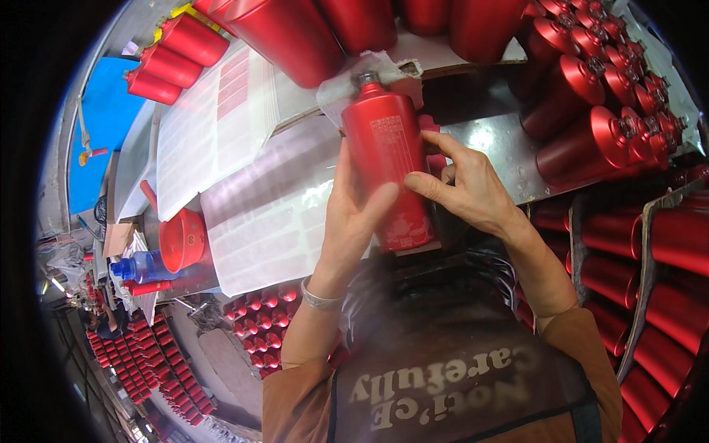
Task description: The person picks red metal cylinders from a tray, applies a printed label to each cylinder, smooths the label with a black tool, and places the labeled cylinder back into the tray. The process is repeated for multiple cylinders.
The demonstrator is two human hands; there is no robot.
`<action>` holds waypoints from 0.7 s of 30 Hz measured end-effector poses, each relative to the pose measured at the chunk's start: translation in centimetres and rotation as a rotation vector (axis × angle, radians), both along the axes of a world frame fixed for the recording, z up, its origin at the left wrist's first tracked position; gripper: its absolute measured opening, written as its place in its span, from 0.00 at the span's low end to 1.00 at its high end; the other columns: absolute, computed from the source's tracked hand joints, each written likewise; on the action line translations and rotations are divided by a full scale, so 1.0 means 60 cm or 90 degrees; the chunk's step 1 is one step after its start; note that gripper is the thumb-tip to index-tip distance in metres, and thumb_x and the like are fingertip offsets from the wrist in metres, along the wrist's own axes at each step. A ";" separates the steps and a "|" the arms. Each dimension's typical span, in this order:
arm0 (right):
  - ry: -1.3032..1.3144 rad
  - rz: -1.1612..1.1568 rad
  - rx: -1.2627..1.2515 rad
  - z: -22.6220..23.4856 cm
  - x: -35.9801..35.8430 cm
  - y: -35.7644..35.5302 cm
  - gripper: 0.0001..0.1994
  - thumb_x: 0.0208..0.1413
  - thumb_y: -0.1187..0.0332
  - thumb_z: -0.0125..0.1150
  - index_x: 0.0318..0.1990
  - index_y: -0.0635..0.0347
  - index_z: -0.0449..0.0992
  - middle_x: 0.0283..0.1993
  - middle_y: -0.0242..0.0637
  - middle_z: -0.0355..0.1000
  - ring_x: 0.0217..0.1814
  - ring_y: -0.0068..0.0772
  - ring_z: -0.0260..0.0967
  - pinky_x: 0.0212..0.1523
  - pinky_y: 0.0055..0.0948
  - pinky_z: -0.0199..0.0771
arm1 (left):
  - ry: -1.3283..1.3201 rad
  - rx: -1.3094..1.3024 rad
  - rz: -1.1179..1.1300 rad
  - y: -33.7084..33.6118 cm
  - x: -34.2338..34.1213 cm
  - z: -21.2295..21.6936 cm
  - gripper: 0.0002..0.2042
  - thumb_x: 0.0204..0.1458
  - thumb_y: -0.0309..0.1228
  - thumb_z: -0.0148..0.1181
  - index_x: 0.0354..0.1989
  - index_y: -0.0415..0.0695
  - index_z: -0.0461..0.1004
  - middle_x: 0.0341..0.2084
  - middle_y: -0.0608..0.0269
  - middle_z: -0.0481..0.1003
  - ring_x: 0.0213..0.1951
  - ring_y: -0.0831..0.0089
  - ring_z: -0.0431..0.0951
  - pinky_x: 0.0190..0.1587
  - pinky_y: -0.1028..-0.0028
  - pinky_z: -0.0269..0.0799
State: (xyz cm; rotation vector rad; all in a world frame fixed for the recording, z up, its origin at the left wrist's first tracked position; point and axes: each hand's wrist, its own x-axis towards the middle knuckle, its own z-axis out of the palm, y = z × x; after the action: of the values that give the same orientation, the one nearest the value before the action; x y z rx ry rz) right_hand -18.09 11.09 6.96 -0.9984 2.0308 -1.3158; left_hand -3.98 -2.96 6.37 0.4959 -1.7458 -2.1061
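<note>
Left hand (353, 214) and right hand (470, 184) clasp one red bottle (384, 166) from either side, just off centre toward one o'clock, its neck over white padding (408, 72). One red bowl (182, 240) sits at nine o'clock beside one blue bottle (151, 266); three red bottles (171, 66) line up toward half past ten.

Left grip (351, 214) seemingly cupped, right grip (471, 184) curled

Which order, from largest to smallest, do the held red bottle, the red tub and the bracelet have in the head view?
1. Held red bottle
2. Red tub
3. Bracelet
</note>
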 end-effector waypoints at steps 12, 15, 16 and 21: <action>-0.060 -0.003 -0.020 -0.015 -0.022 -0.002 0.33 0.62 0.52 0.64 0.64 0.71 0.67 0.41 0.44 0.79 0.39 0.25 0.76 0.55 0.29 0.74 | 0.024 0.070 0.015 -0.011 -0.003 -0.004 0.38 0.63 0.33 0.58 0.75 0.33 0.44 0.69 0.49 0.60 0.68 0.65 0.63 0.69 0.66 0.57; -0.058 -0.032 -0.022 -0.013 -0.041 -0.016 0.33 0.63 0.50 0.62 0.64 0.70 0.68 0.54 0.50 0.77 0.55 0.32 0.74 0.54 0.30 0.74 | 0.015 0.070 0.063 -0.014 -0.010 -0.003 0.41 0.60 0.27 0.61 0.75 0.33 0.42 0.67 0.46 0.61 0.66 0.65 0.66 0.66 0.67 0.63; -0.063 -0.025 -0.031 -0.012 -0.046 -0.022 0.33 0.63 0.50 0.62 0.64 0.70 0.67 0.55 0.50 0.77 0.55 0.32 0.74 0.54 0.30 0.74 | 0.004 0.047 0.076 -0.015 -0.014 -0.002 0.41 0.60 0.27 0.62 0.75 0.33 0.41 0.67 0.46 0.61 0.65 0.65 0.66 0.65 0.68 0.64; -0.109 -0.021 -0.029 0.006 -0.053 -0.041 0.36 0.59 0.49 0.66 0.64 0.72 0.67 0.55 0.53 0.76 0.57 0.37 0.75 0.56 0.33 0.74 | -0.026 -0.014 0.094 -0.020 -0.028 0.003 0.44 0.57 0.27 0.65 0.75 0.32 0.41 0.66 0.44 0.61 0.62 0.64 0.69 0.61 0.67 0.70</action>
State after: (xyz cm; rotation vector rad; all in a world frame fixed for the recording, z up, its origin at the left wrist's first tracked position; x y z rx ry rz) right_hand -21.26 8.65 7.29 -0.8443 1.9035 -1.4206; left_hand -5.69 -4.15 6.55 0.6448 -1.6966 -1.9852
